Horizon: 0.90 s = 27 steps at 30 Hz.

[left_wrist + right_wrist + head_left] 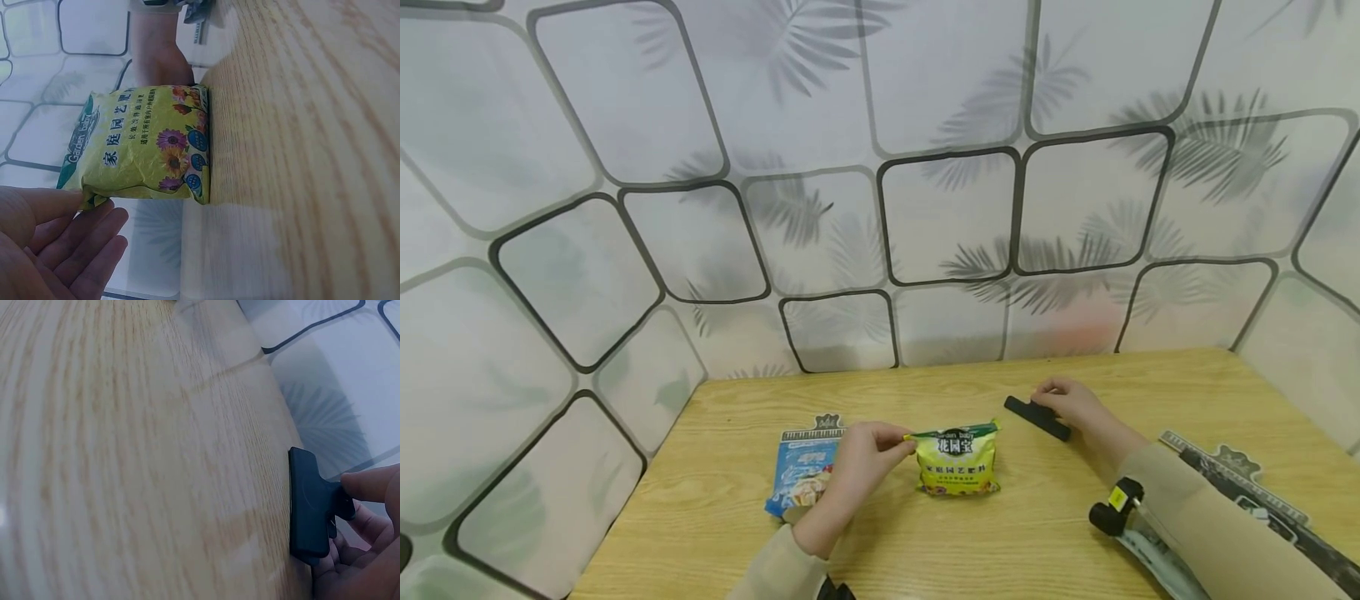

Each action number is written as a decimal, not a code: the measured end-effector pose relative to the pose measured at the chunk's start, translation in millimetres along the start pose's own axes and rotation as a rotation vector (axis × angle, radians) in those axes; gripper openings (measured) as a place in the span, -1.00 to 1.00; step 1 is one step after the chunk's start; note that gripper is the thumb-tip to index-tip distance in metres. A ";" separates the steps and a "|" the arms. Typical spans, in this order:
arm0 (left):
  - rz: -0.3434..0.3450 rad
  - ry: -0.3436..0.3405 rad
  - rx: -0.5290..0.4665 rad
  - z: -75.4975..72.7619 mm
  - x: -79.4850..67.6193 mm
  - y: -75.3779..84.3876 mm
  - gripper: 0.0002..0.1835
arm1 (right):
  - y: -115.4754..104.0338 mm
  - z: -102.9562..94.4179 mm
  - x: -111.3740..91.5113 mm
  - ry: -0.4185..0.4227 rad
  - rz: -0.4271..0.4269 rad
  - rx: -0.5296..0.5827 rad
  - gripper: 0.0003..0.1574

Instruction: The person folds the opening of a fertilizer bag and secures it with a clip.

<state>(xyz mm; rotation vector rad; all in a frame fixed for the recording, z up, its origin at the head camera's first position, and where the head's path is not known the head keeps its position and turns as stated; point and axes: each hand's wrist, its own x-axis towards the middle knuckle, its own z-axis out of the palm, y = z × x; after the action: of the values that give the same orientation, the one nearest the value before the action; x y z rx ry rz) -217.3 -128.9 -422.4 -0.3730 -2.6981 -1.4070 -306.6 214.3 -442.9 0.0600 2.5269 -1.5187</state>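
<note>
A yellow-green packet (957, 467) with flower pictures stands upright on the wooden table. My left hand (867, 454) pinches its upper left corner between thumb and fingers; in the left wrist view the thumb lies on the corner of the packet (147, 144). To the right, my right hand (1071, 404) grips a black bag clip (1037, 417) by its handle. In the right wrist view the long bar of the clip (309, 503) is right at the table surface, with thumb and fingers on the handle. Apart from the packet, the clip lies to its right.
A blue packet (808, 467) lies left of my left hand, partly covered by it. Near my right forearm lies a dark item with a grey crest-shaped top (1236, 461), partly hidden by the sleeve. A patterned wall (951, 217) borders the wooden table (925, 542) at the back.
</note>
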 end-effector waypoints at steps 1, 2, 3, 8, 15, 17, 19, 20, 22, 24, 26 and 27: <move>0.001 -0.001 -0.001 0.0 -0.1 0.0 -0.89 | 0.2 0.0 -0.1 0.003 -0.003 -0.006 -0.75; 0.002 -0.002 -0.002 0.0 -0.2 0.1 -0.89 | 0.5 0.0 -0.1 0.004 -0.007 -0.012 -0.75; 0.002 -0.002 -0.003 0.0 -0.3 0.1 -0.89 | 0.8 0.0 0.0 0.005 -0.012 -0.018 -0.75; 0.007 -0.004 -0.006 0.3 -0.3 0.0 -0.89 | 3.3 0.5 1.0 0.007 -0.021 -0.032 -0.71; -0.005 -0.002 -0.019 0.9 -0.1 -0.1 -0.89 | 6.0 0.8 2.2 -0.008 -0.030 -0.040 -0.47; -0.007 -0.001 -0.023 1.0 -0.2 -0.1 -0.89 | 6.1 1.0 1.8 -0.016 -0.025 -0.040 -0.43; -0.006 -0.001 -0.024 1.2 -0.3 -0.3 -0.89 | 6.1 1.1 1.7 -0.022 -0.014 -0.044 -0.41; -0.005 -0.002 -0.025 1.2 -0.4 -0.4 -0.89 | 5.7 1.4 1.4 -0.024 -0.005 -0.042 -0.40; -0.003 -0.001 -0.025 1.1 -0.6 -0.3 -0.89 | 5.0 2.0 1.1 -0.026 0.008 -0.046 -0.38; 0.000 0.000 -0.027 0.9 -0.7 0.0 -0.89 | 4.7 2.2 1.3 -0.026 0.005 -0.056 -0.38; -0.002 0.002 -0.030 0.6 -0.6 0.4 -0.90 | 4.1 2.7 1.3 -0.025 0.004 -0.057 -0.38; -0.002 0.004 -0.031 0.5 -0.6 0.6 -0.90 | 4.0 2.8 1.4 -0.024 -0.001 -0.061 -0.38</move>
<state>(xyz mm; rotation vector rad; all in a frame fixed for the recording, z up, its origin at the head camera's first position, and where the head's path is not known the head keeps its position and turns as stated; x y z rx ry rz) -216.5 -128.3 -422.3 -0.3686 -2.6771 -1.4499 -307.1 213.6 -447.9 0.0316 2.5528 -1.4331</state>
